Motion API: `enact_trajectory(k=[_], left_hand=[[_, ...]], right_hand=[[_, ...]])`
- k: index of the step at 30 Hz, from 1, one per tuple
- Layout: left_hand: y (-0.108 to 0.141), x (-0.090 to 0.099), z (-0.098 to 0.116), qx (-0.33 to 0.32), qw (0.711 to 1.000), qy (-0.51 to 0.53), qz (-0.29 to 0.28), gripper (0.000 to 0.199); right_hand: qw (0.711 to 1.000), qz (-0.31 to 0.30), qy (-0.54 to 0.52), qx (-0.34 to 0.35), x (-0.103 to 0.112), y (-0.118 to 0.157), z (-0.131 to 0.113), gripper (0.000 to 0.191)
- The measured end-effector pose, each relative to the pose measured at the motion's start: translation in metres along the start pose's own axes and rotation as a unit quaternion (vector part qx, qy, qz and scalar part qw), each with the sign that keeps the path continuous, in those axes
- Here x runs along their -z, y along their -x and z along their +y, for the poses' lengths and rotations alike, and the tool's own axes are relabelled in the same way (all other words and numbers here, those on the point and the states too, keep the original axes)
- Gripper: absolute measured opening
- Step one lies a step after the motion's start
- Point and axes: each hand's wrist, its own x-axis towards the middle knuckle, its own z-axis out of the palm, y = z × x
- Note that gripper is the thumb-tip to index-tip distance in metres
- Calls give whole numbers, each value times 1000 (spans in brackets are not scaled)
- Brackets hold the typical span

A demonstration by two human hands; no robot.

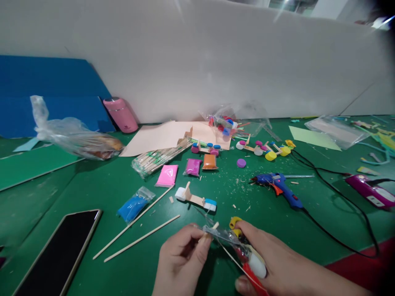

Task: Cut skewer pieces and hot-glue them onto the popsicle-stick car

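Observation:
Between the thumb and fingers of my left hand (pixel 187 255) is a short light wooden stick (pixel 215 225). My right hand (pixel 271 255) grips a red-handled cutting tool (pixel 253 279), which also has white and yellow parts. Its shiny grey front lies against the stick; blur hides the exact contact. Just beyond my hands sits a small wooden car frame (pixel 195 200) with white and blue caps as wheels. Two long wooden sticks, one nearer (pixel 142 238) and one farther (pixel 132 224), lie to the left of my left hand.
A blue hot glue gun (pixel 282 187) lies at right, its cord running to a purple power strip (pixel 370 191). Clay packets, including a blue one (pixel 135 205), and a bag of sticks (pixel 160 156) lie ahead. A phone (pixel 58 255) is at left; a pink flask (pixel 121 115) leans behind.

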Motion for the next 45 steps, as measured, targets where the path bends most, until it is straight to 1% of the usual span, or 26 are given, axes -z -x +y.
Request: enact_trajectory(k=[2, 4, 6, 8, 10, 12, 14, 16, 17, 19, 21, 23, 26, 28, 30, 32, 35, 39, 40, 42, 45], left_hand=[[0, 1, 2, -83, 992, -92, 8, 10], [1, 3, 3, -139, 980, -142, 14, 11], [1, 3, 3, -160, 974, -163, 13, 11], [2, 3, 4, -165, 973, -162, 8, 11], [2, 1, 5, -159, 976, -151, 16, 9], [2, -3, 7, -139, 980, -134, 41, 9], [1, -6, 10, -113, 985, -104, 78, 12], [0, -8, 12, -90, 990, -67, 91, 12], [0, -7, 12, -73, 993, -50, 82, 11], [-1, -6, 11, -26, 998, -18, 45, 7], [-2, -3, 10, 32, 998, 44, 12, 9], [-1, -2, 8, 94, 985, 146, -19, 15], [3, -2, 6, 186, 935, 292, -74, 20], [6, -4, 5, 225, 905, 347, -99, 21], [7, -5, 4, 240, 885, 381, -117, 22], [7, -6, 1, 239, 876, 399, -128, 23], [5, -7, -4, 233, 875, 405, -129, 22], [5, -6, -10, 222, 872, 412, -145, 22], [6, -5, -11, 218, 870, 414, -153, 22], [8, -6, -14, 215, 864, 421, -171, 22], [12, -7, -21, 222, 844, 440, -210, 24]], right_hand=[[1000, -5, -16, -4, -2, 0, -3, 44], [999, 0, -32, 0, -8, 0, -3, 38], [999, 19, -42, 11, -15, 0, 0, 32], [998, 39, -50, 24, -20, -1, 2, 28], [996, 45, -63, 34, -23, -3, 4, 25], [996, 38, -71, 41, -22, -5, 5, 23], [996, 31, -68, 43, -20, -6, 5, 20], [997, 36, -51, 40, -17, -6, 6, 20], [998, 38, -41, 37, -15, -6, 7, 23], [999, 36, -20, 33, -12, -4, 10, 32], [999, 25, -7, 36, -9, -2, 12, 40], [999, 19, 2, 42, -6, -1, 14, 43], [997, 36, 25, 59, -2, -1, 13, 42], [996, 34, 32, 80, 0, -2, 11, 36], [994, 26, 26, 100, 0, -3, 11, 28], [993, 27, 17, 110, -2, -6, 12, 24], [993, 39, 19, 112, -6, -10, 17, 24], [990, 58, 56, 116, -7, -10, 21, 21], [989, 61, 62, 119, -6, -8, 20, 24], [987, 60, 62, 132, -3, -6, 19, 37], [983, 49, 57, 166, 2, -4, 18, 53]])
